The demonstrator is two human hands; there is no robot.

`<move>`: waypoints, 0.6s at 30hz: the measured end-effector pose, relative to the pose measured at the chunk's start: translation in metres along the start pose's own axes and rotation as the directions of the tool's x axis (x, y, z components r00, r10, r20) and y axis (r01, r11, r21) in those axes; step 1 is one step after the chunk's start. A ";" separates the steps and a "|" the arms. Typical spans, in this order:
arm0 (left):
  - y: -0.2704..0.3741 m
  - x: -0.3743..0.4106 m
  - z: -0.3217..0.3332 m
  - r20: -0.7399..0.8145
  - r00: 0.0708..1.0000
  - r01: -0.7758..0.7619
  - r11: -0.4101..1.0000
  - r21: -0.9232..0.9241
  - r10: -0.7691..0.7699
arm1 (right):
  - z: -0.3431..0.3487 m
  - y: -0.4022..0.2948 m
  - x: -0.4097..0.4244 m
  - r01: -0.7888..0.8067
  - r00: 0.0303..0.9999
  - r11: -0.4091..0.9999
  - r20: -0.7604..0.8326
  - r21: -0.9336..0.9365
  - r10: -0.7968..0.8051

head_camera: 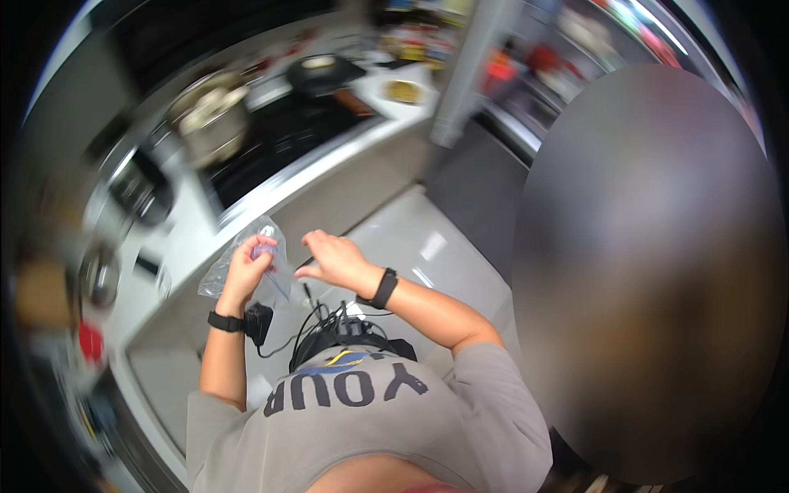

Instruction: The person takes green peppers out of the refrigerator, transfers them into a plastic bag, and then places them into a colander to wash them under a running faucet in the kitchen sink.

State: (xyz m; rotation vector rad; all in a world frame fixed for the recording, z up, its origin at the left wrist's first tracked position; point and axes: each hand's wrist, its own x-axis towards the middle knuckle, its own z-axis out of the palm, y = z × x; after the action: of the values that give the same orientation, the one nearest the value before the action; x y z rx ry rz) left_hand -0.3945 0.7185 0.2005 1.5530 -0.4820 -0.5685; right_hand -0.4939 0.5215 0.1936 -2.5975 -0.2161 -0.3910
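My left hand [248, 266] grips a crumpled clear plastic bag [216, 274] in front of the counter edge. A small purple item [265, 250] shows at its fingertips; what it is cannot be made out. Thin bluish strands [277, 285] hang below those fingers. To the right, my right hand [336, 259] is held in the air with thumb and fingers apart and nothing between them. It does not touch the bag. Both wrists wear black straps, and a black device [259, 323] sits by the left one.
A pale counter [191, 209] runs along the left and front, holding a black cooktop [271, 148], a large pot [212, 123], a dark pan [320, 74] and a metal bowl [100, 277]. Black cables [327, 314] loop at my waist. A blurred patch covers the right side.
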 end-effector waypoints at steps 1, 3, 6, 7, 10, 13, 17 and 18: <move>0.006 0.025 0.034 0.132 0.991 -0.008 1.000 -0.001 0.008 | -0.013 0.017 -0.014 -0.125 0.992 0.992 0.003 -0.025 0.125; 0.022 0.075 0.103 0.390 0.920 -0.036 0.999 0.000 0.033 | -0.030 0.056 -0.044 -0.305 0.939 0.949 -0.194 -0.077 0.285; 0.027 0.127 0.204 0.673 0.738 -0.130 0.989 0.076 0.045 | -0.066 0.108 -0.086 -0.599 0.793 0.801 -0.130 0.011 0.595; 0.032 0.139 0.234 0.728 0.683 -0.202 0.973 0.109 0.060 | -0.077 0.133 -0.102 -0.689 0.719 0.724 -0.175 -0.049 0.672; 0.045 0.160 0.291 0.838 0.514 -0.704 0.649 0.290 0.184 | -0.107 0.185 -0.161 -0.840 0.529 0.528 -0.407 -0.126 0.745; 0.023 0.216 0.343 0.726 0.378 -0.923 0.293 0.249 0.575 | -0.186 0.195 -0.175 -0.893 0.449 0.391 -0.523 -0.224 0.725; 0.039 0.279 0.407 0.702 0.455 -0.890 0.303 0.340 0.549 | -0.262 0.230 -0.172 -0.905 0.415 0.357 -0.670 -0.232 0.615; 0.047 0.298 0.422 0.751 0.494 -0.864 0.344 0.368 0.437 | -0.284 0.243 -0.170 -0.910 0.401 0.347 -0.692 -0.226 0.601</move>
State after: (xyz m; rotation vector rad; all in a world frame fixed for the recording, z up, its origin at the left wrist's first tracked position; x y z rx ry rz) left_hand -0.4203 0.2009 0.2164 1.6666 -1.9480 -0.0656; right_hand -0.6667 0.1561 0.2661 -2.5893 1.5985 -0.8139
